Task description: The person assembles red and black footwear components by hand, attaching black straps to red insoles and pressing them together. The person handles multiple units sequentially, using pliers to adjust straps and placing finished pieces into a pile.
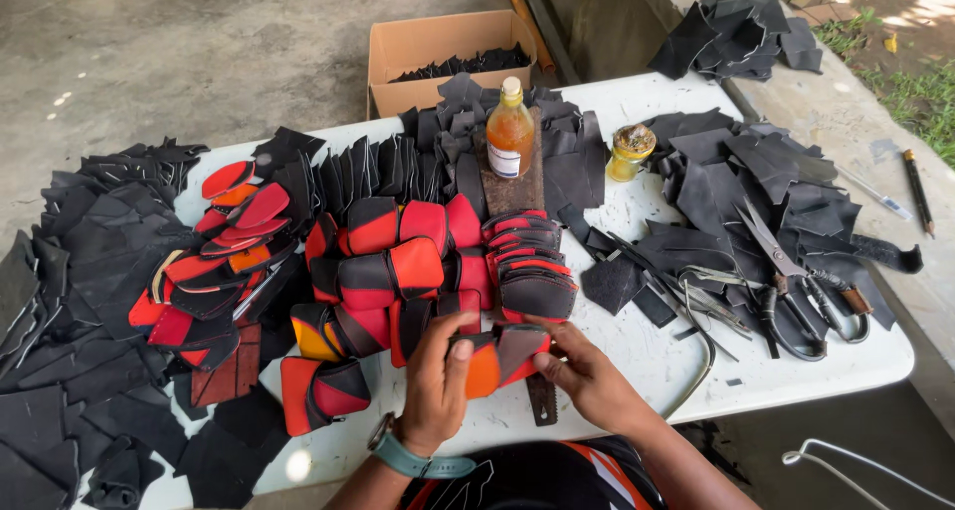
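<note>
at near table edge (696, 386) — left hand (435, 381) and right hand (587, 371) both pinching folded orange-red-black leather piece (497, 356), pressing flaps together. stack of finished pieces (398, 271) just beyond. judged step: shaping fold — next needs firm, even pressure along seam.
</note>
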